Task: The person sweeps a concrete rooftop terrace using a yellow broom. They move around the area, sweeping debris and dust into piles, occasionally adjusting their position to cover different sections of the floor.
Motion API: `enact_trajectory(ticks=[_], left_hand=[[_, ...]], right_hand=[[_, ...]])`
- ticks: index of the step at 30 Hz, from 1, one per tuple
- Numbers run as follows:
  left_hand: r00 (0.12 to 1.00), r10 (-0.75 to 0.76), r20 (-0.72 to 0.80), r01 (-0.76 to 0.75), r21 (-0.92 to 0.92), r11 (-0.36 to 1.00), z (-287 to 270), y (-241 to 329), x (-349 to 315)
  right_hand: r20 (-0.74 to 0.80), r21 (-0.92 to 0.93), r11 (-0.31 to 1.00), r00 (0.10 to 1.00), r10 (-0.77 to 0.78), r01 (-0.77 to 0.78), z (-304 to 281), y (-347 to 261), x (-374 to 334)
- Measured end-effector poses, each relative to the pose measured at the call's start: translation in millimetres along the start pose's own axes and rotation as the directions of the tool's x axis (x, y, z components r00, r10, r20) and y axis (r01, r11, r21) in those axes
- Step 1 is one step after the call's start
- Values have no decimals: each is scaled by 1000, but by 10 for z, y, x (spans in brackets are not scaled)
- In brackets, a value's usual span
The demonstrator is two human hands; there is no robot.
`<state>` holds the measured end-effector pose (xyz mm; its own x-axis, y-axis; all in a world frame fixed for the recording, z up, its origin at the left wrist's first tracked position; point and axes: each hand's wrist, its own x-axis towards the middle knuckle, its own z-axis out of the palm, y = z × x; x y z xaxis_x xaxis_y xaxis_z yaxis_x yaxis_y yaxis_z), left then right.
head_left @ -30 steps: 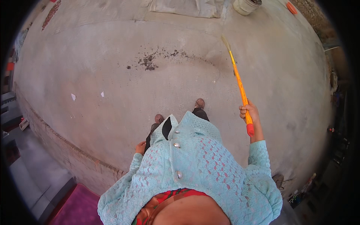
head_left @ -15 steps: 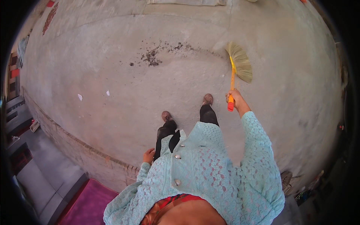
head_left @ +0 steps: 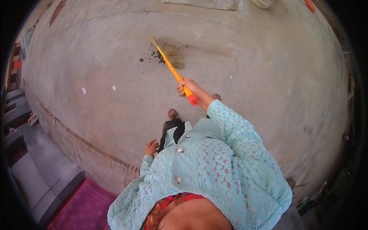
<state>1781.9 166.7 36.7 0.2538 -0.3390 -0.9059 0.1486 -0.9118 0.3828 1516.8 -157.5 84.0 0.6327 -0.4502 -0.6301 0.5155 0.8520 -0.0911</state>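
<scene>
My right hand (head_left: 188, 89) is wrapped round the yellow-orange handle of a broom (head_left: 173, 71), near its red end cap. The broom slants away to the left, and its straw bristles fan out on the concrete floor. Dark debris (head_left: 156, 55) lies against and partly under the bristles, with a few crumbs to their left. Beside my left thigh hangs my left hand (head_left: 151, 147), fingers loosely bent and a little apart, holding nothing.
Two white paper scraps (head_left: 84, 91) lie on the floor to the left. A low brick ledge (head_left: 82, 142) runs along the left, with a purple mat (head_left: 86, 207) beyond it. At the far right stands a pale bucket (head_left: 263, 4). A flat sheet (head_left: 207, 3) lies at the far edge.
My right hand has swung the broom from right to left across the floor. The bristles have reached the dark debris, which is now more bunched. My left hand stays by my thigh.
</scene>
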Motion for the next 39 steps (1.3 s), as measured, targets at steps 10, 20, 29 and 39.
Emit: enact_trajectory(ticks=[10,20,29,39], left_hand=[[1000,23,-10,-22,28,999,6,133,35],[1000,7,-13,-6,73,997,254,339,-172],[999,-25,-33,25,8,1000,-99,-204,-63],[1000,4,-22,-4,13,1000,-34,22,33]], right_hand=[[-69,-586,802,978,-195,119,-91,-201,-1390],[-450,-443,888,826,-339,123,-938,-616,-1749],[-378,-468,882,914,-145,-53,-670,-186,-421],[-17,-679,728,989,-148,97,-193,-76,-746]])
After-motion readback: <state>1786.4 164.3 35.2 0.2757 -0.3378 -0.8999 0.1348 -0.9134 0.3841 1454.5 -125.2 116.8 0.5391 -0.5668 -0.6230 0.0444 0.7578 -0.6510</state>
